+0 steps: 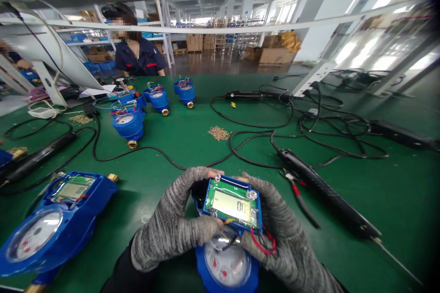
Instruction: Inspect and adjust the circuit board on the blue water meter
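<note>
A green circuit board with a lit display (232, 205) sits in the blue housing of a water meter (227, 263) at the bottom middle. My left hand (180, 219), in a grey knit glove, is closed round the left side of the housing, its thumb at the lower edge of the board. On the right side my right hand (282, 233), gloved too, grips the same housing. Red, yellow and black wires (264, 241) come out below the board, beside my right thumb. Most of the meter's body between my hands is hidden.
Another blue meter (82, 213) lies at the left. Several smaller meters (127, 123) stand farther back. A black electric screwdriver (330, 192) and red-handled pliers (297, 192) lie at the right. Beyond my hands are cables and a screw pile (219, 133). A person (139, 55) is across the table.
</note>
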Action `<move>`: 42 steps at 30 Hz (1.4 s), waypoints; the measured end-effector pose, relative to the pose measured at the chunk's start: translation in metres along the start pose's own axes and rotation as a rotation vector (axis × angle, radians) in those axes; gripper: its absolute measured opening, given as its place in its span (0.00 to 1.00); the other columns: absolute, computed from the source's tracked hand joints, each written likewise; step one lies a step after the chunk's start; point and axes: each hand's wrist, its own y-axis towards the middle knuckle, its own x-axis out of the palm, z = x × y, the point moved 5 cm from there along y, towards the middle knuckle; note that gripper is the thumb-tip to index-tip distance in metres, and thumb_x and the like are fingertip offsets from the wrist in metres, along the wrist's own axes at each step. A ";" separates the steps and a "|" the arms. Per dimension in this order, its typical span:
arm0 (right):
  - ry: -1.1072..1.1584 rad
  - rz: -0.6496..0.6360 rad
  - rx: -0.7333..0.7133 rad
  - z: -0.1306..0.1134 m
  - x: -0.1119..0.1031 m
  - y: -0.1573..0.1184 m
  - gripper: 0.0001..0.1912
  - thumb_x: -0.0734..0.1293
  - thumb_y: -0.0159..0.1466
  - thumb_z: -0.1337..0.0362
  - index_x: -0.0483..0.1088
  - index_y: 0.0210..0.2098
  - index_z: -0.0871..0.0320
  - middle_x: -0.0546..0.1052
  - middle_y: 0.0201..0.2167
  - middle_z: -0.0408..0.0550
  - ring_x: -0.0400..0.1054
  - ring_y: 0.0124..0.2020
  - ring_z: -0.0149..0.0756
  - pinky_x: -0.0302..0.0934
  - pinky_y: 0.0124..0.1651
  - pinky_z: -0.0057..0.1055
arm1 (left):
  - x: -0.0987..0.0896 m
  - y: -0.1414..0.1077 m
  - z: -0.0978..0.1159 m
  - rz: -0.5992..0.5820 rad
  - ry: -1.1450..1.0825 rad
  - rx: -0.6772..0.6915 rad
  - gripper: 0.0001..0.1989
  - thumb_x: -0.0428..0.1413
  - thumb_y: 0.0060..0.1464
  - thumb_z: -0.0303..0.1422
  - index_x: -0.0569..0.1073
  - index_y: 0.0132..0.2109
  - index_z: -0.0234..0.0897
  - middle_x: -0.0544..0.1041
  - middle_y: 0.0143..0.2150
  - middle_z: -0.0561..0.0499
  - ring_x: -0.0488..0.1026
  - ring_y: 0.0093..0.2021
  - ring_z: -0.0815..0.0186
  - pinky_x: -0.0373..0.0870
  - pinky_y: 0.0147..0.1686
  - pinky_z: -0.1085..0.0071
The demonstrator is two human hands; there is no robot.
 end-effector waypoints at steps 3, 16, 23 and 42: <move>-0.081 -0.089 0.012 -0.003 -0.006 -0.003 0.38 0.71 0.63 0.60 0.51 0.68 0.48 0.65 0.63 0.55 0.64 0.61 0.51 0.69 0.57 0.44 | 0.001 0.002 -0.004 0.007 -0.024 0.016 0.30 0.69 0.48 0.33 0.69 0.56 0.50 0.74 0.57 0.50 0.70 0.58 0.52 0.69 0.56 0.56; -0.495 -0.237 -0.428 -0.040 0.002 0.017 0.15 0.66 0.63 0.73 0.67 0.49 0.56 0.73 0.48 0.47 0.65 0.56 0.41 0.40 0.72 0.50 | 0.004 0.003 0.005 0.043 0.173 0.014 0.31 0.71 0.44 0.36 0.71 0.55 0.47 0.75 0.54 0.50 0.71 0.56 0.54 0.68 0.57 0.57; -0.456 -0.281 -0.378 -0.038 0.002 0.021 0.14 0.66 0.65 0.70 0.66 0.48 0.51 0.74 0.44 0.43 0.67 0.53 0.39 0.41 0.71 0.48 | 0.003 0.004 0.007 0.038 0.177 0.037 0.31 0.71 0.44 0.34 0.71 0.55 0.47 0.76 0.54 0.49 0.72 0.55 0.54 0.69 0.56 0.57; -0.517 -0.280 -0.414 -0.034 0.002 0.013 0.17 0.66 0.63 0.72 0.66 0.51 0.52 0.75 0.45 0.47 0.65 0.57 0.44 0.45 0.70 0.55 | 0.004 0.005 0.004 0.042 0.160 0.052 0.31 0.72 0.40 0.29 0.73 0.53 0.46 0.77 0.53 0.51 0.74 0.54 0.56 0.71 0.54 0.61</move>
